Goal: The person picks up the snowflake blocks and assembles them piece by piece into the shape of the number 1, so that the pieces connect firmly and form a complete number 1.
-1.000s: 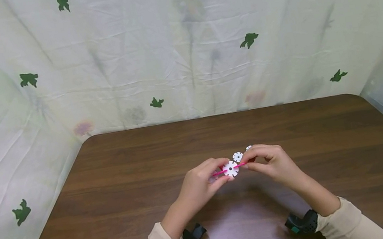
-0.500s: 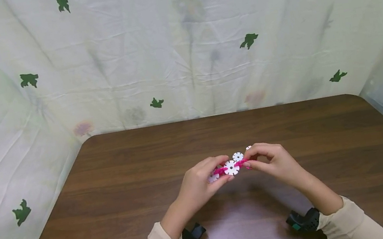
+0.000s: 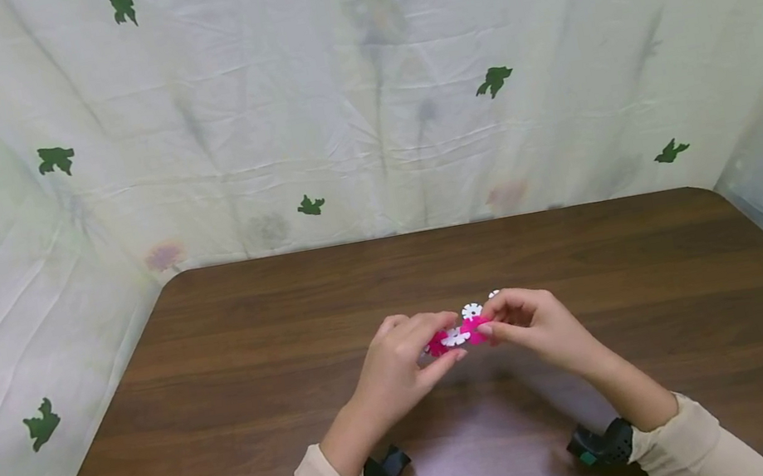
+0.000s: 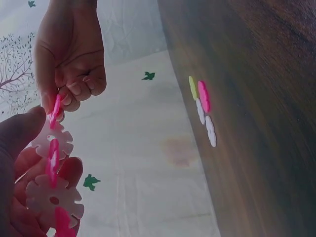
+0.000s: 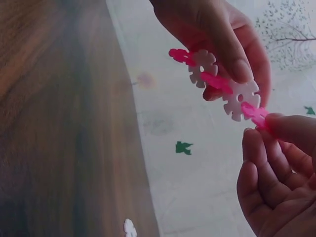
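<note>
A chain of notched plastic discs (image 5: 231, 106), pink alternating with white, is stretched between my two hands above the table. Neighbouring discs are slotted together at right angles. My left hand (image 3: 401, 357) holds the chain between thumb and fingers, its white disc (image 4: 42, 203) lying against the fingers in the left wrist view. At the chain's other end, my right hand (image 3: 536, 326) pinches a pink disc (image 5: 252, 112) by its outer edge with thumb and forefinger. In the head view the left fingers partly cover the chain.
Loose notched discs lie flat on the brown wooden table (image 3: 272, 307) beyond my hands: a yellow one (image 4: 193, 87), a pink one (image 4: 204, 96) and white ones (image 4: 211, 131). A pale cloth with green bird shapes (image 3: 311, 205) hangs behind the table.
The chain has been turned about its length: its pink discs, edge-on earlier, now show their faces, while the white disc between them has tilted flatter. Both hands have stayed nearly in place.
</note>
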The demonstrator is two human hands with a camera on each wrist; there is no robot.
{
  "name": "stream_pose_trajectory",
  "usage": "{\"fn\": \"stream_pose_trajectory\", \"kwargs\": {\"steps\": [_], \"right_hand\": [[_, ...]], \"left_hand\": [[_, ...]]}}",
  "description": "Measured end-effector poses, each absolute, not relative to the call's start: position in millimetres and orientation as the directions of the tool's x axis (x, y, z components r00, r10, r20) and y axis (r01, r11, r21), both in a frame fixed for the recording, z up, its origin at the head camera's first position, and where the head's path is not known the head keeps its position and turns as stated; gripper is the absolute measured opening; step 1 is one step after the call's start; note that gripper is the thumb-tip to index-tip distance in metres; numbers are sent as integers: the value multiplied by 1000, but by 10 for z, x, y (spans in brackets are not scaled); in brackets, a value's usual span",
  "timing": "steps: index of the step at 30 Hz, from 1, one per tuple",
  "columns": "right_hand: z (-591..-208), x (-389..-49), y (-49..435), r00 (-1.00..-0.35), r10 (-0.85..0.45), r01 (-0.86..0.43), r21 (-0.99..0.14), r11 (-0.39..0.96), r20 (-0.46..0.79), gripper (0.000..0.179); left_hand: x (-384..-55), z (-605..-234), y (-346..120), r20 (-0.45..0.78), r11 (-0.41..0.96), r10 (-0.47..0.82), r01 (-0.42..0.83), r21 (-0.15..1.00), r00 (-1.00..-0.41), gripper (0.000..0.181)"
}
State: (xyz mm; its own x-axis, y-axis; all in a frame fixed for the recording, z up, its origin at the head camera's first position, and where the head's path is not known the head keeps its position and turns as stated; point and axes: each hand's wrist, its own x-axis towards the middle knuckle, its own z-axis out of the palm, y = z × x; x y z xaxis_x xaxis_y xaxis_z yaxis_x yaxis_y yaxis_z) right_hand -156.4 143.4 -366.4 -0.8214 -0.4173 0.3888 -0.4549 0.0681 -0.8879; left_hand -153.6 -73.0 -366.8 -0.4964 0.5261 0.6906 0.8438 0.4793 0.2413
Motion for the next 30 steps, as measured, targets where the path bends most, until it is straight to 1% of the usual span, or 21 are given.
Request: {"fn": "stream_pose_trajectory", "kwargs": {"steps": [4, 9, 13, 18, 23, 30], "right_hand": [[-3681, -1554, 1403, -840, -415, -398, -917, 34, 350, 9], [-3705, -1539, 1358, -842, -425, -367, -930, -2, 333, 9], [-3718, -1526, 1324, -845, -430, -338, -941, -29, 317, 9], [-3742, -1516, 1304, -851, -437, -303, -952, -44, 291, 11], [-3734, -1518, 1316, -847, -438, -321, -947, -30, 301, 14], [-3657, -1540, 1385, -844, -382, -429, -901, 62, 376, 22]], "left_hand": [[-1532, -3680, -715, 701, 475, 524, 849, 230, -483, 37], [-1523, -3696, -695, 704, 485, 518, 845, 225, -486, 38], [-1516, -3708, -687, 717, 496, 509, 843, 207, -476, 39], [-1520, -3722, -682, 728, 494, 503, 846, 200, -466, 36], [-1520, -3731, -688, 723, 494, 493, 840, 225, -484, 33], [-1519, -3711, -708, 697, 513, 486, 817, 262, -528, 33]]}}
